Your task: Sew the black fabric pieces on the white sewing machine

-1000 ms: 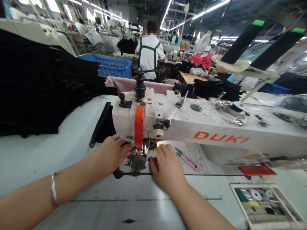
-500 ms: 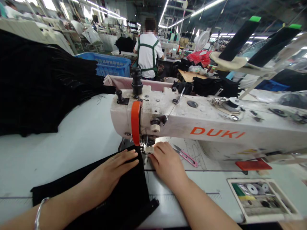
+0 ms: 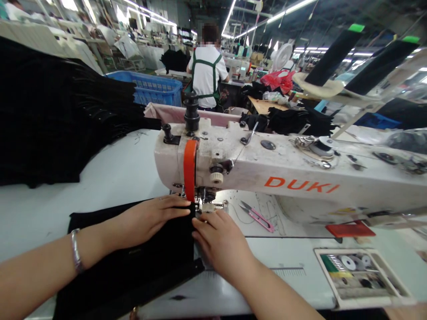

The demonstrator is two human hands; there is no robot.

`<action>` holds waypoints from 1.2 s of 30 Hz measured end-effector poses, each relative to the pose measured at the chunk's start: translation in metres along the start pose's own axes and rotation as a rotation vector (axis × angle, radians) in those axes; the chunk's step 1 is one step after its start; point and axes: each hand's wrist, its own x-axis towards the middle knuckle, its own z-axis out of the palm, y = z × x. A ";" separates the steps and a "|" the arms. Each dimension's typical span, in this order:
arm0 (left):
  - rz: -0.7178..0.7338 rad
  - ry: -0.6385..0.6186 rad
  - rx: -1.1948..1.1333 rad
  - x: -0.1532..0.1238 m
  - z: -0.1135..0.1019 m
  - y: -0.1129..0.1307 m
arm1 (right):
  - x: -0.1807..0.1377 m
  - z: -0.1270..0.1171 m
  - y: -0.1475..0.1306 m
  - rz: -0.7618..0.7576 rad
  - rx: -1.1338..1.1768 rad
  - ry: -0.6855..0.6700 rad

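Observation:
A black fabric piece lies on the sewing machine's bed, its far right corner by the presser foot. My left hand rests flat on this fabric, fingers stretched toward the needle area. At the fabric's right edge, just in front of the presser foot, my right hand has its thumb and fingers closed on the edge. The white sewing machine carries an orange guard above my left fingertips. Pink-handled thread snips lie on the bed to the right of my right hand.
A large stack of black fabric pieces covers the table's left side. A tray with bobbins is set into the table at right. Thread cones stand behind the machine. Beyond are a blue basket and a person in white.
The fabric has shifted away from me toward the presser foot. My left hand has moved forward with it, while my right hand has come back and left from beside the foot to the fabric edge.

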 end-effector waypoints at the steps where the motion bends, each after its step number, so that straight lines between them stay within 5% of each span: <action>1: -0.014 -0.018 0.018 -0.002 -0.002 0.006 | -0.007 -0.003 -0.007 0.069 0.083 0.002; 6: -0.119 -0.059 0.235 -0.036 0.007 0.073 | -0.056 0.006 -0.037 0.244 0.227 0.056; 12: -0.072 0.126 0.383 -0.051 0.039 0.118 | -0.070 0.029 -0.047 0.301 0.198 0.166; 17: -0.052 0.239 0.370 -0.041 0.040 0.121 | -0.061 0.006 -0.038 0.176 0.196 0.059; 24: 0.077 0.157 0.419 -0.033 0.027 0.112 | -0.034 -0.009 -0.026 -0.074 0.064 0.039; 29: 0.043 0.060 0.338 -0.032 0.027 0.087 | -0.019 -0.003 -0.017 -0.060 0.039 -0.111; 36: -0.017 0.108 0.097 -0.016 0.024 0.050 | 0.001 -0.007 -0.009 -0.033 -0.034 -0.177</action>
